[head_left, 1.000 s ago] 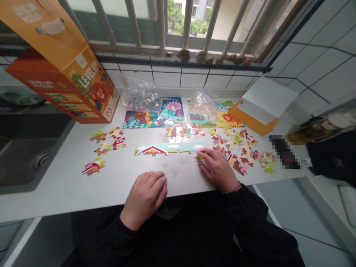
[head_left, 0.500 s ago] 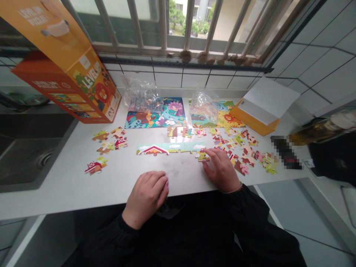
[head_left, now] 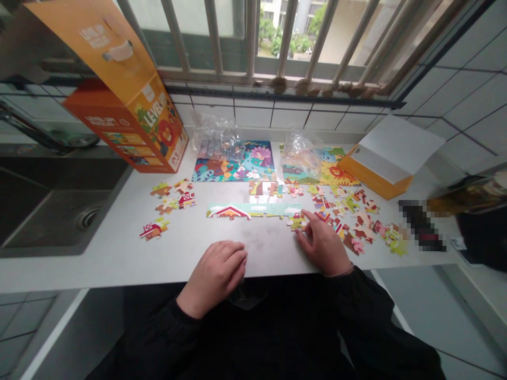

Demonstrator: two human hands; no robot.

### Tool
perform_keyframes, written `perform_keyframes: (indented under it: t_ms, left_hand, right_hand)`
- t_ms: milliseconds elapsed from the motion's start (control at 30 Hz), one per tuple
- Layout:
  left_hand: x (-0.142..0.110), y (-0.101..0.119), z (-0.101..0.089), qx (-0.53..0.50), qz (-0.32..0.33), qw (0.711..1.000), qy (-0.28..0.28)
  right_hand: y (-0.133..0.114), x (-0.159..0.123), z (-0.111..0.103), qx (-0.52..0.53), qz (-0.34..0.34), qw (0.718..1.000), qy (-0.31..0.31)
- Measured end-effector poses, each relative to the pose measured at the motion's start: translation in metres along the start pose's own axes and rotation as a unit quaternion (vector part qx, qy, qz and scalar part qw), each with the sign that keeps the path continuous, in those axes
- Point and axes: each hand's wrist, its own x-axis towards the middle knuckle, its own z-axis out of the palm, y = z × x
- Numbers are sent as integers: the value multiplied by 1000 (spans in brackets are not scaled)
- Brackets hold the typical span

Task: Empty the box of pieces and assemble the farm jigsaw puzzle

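Observation:
My right hand rests on the counter with its index finger stretched out. Index fingertip and thumb are on the edges of a puzzle piece with a small red tractor, which lies flat against the lower right end of a joined puzzle strip. The strip shows sky, clouds and a red barn roof. Near the counter's front edge rests my left hand, its fingers curled together and nothing visible in them. Loose puzzle pieces lie right of my right hand, and a row of pieces lies behind the strip.
Several barn pieces lie at the left, near the sink. Behind are two picture sheets with clear plastic bags on them. An orange puzzle box stands back left; an open box lies back right.
The view has shifted, so everything appears farther right. The tractor piece sits slightly farther left against the strip, with my right thumb and index finger still at it. My left hand stays by the edge.

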Motion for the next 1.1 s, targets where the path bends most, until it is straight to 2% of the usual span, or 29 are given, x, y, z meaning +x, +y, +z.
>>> perform_keyframes:
  t_ms: [100,267,333,433,500,600,700,800,933,1100]
  left_hand:
    - [-8,-19,-13,35,-20,999,16]
    - [-29,-74,-46,143,-166,975,48]
    - [-40,-95,-57,182,-229,955,50]
    - [-51,-116,-68,208,-285,935,37]
    - [-53,-123,-69,204,-290,935,28]
    - [-43,-126,-65,179,-260,949,13]
    - [-21,-134,-58,166,-231,959,-7]
    - [4,-149,-56,181,-228,956,-26]
    - [29,-170,-65,195,-238,949,-70]
    - [40,-180,-77,159,-213,960,-92]
  right_hand:
    - [1,-1,2,7,4,1000,3]
    - [1,-1,1,2,5,1000,-1]
    - [0,0,0,0,4,1000,-3]
    - [-1,0,-1,0,3,1000,-4]
    - [0,1,-1,1,3,1000,-6]
    - [0,1,0,5,-1,1000,-9]
    - [0,1,0,4,-4,1000,-10]
    - [0,0,-1,2,-3,1000,-11]
    - [1,0,0,5,-2,1000,-10]
    - [0,1,-1,9,-3,1000,-2]
